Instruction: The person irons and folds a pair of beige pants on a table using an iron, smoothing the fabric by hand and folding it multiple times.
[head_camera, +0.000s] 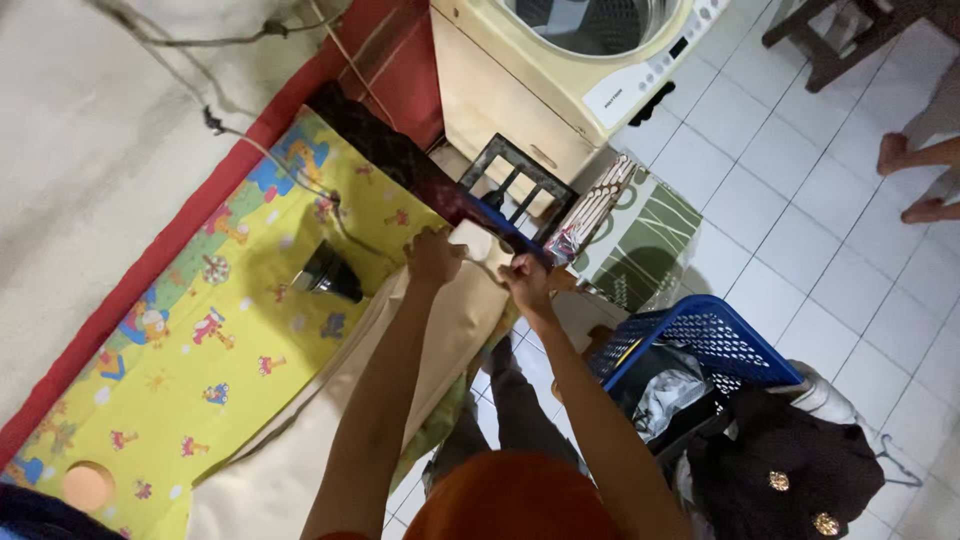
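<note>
My left hand and right hand each pinch the beige cloth's top edge, fingers closed.

Washing machine and bystander's feet edge-cropped.

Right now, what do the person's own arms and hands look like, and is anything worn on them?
Both forearms are bare, with no sleeves in view. The left hand and right hand wear no gloves; no watch, bracelet or ring can be made out. Orange cloth on the person shows at the bottom edge.
</note>
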